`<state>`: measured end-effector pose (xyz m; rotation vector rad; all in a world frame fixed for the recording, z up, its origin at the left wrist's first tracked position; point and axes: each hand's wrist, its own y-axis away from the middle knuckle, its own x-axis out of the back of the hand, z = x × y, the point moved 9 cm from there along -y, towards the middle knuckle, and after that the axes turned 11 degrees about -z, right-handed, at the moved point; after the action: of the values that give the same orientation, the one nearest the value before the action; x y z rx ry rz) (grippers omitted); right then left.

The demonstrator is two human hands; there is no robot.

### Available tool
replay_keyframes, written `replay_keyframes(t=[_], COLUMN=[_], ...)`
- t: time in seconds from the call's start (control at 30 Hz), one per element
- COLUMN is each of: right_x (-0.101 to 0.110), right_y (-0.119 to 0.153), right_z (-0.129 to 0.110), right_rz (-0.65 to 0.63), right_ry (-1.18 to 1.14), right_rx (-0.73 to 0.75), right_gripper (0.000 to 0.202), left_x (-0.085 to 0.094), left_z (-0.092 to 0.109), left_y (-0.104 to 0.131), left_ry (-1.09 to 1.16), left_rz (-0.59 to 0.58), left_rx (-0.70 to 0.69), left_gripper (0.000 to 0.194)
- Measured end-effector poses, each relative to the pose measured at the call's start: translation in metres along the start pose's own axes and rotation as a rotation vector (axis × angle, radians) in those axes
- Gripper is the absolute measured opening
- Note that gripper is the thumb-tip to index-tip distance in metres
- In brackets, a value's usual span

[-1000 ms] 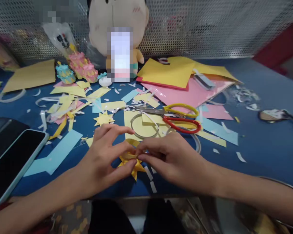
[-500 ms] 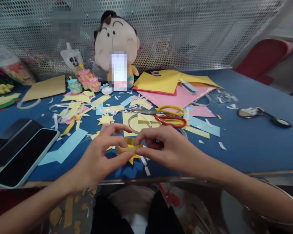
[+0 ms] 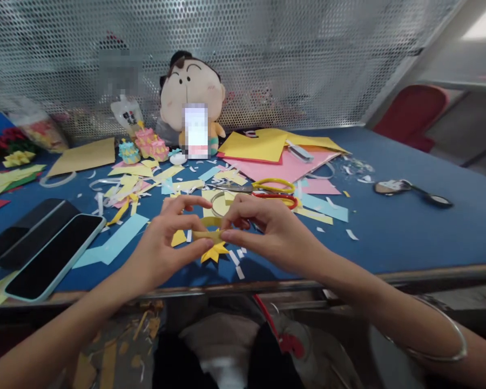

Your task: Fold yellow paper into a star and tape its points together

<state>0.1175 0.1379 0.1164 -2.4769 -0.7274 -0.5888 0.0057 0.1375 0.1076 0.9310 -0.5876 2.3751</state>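
Observation:
Between my two hands, above the front part of the table, is a yellow paper ring. My left hand pinches its left side between thumb and forefinger. The thumb and forefinger of my right hand close on its right side. Below the ring a yellow paper star lies on the blue table. Just beyond my hands are scissors with one yellow and one red handle loop, partly hidden by the right hand.
A phone lies at the left front beside a dark case. Paper scraps litter the middle. A plush doll with a lit phone stands at the back, near coloured sheets. Keys lie right.
The view has tilted and shifted slightly. The ring looks flatter, seen more edge-on, and more of the star shows below it. Both hands keep their pinch.

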Motion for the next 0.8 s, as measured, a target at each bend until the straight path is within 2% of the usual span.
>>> replay_keyframes(t=[0.17, 0.23, 0.47, 0.8], right_x=[0.0, 0.002, 0.009, 0.016], right_y=[0.0, 0.0, -0.004, -0.016], right_z=[0.005, 0.007, 0.007, 0.009], right_rz=[-0.001, 0.003, 0.042, 0.072], right_ry=[0.026, 0.023, 0.03, 0.133], right_rx=[-0.012, -0.01, 0.046, 0.05], right_gripper=[0.01, 0.01, 0.008, 0.011], left_x=[0.003, 0.003, 0.008, 0.018], left_z=[0.012, 0.015, 0.019, 0.015], left_y=[-0.002, -0.005, -0.014, -0.021], left_ry=[-0.161, -0.188, -0.277, -0.385], left_rz=[0.079, 0.072, 0.039, 0.106], left_rx=[-0.05, -0.067, -0.074, -0.141], left_gripper=[0.016, 0.014, 0.018, 0.015])
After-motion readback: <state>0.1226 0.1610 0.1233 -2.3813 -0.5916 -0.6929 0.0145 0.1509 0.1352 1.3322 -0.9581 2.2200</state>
